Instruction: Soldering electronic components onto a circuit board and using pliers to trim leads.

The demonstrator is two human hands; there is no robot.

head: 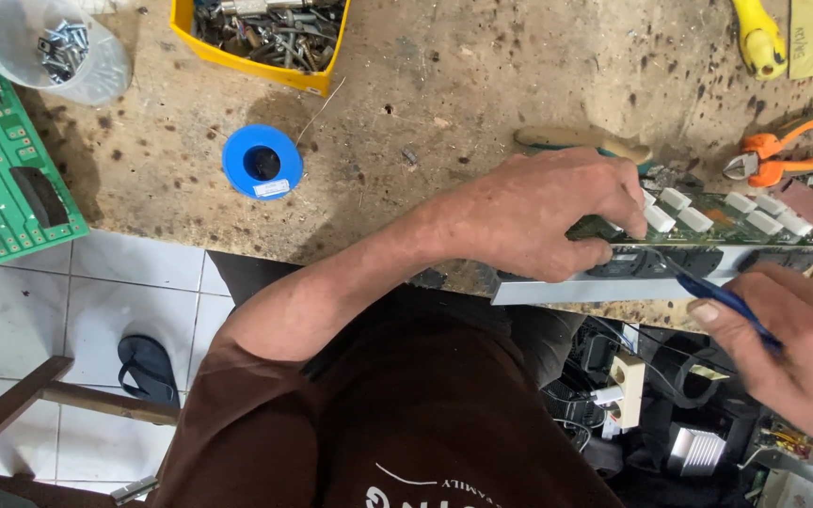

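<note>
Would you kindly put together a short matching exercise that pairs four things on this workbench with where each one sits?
Things:
1. blue solder spool
2. orange pliers
3. clear cup of screws
4. yellow parts bin

Places:
A. top left corner, beside the green board
B. top middle, at the far edge of the bench
C. right side, beyond the circuit board that the left hand steadies
D. alone on the bare bench top, left of the left forearm

Pairs: 1-D, 2-C, 3-A, 4-B
</note>
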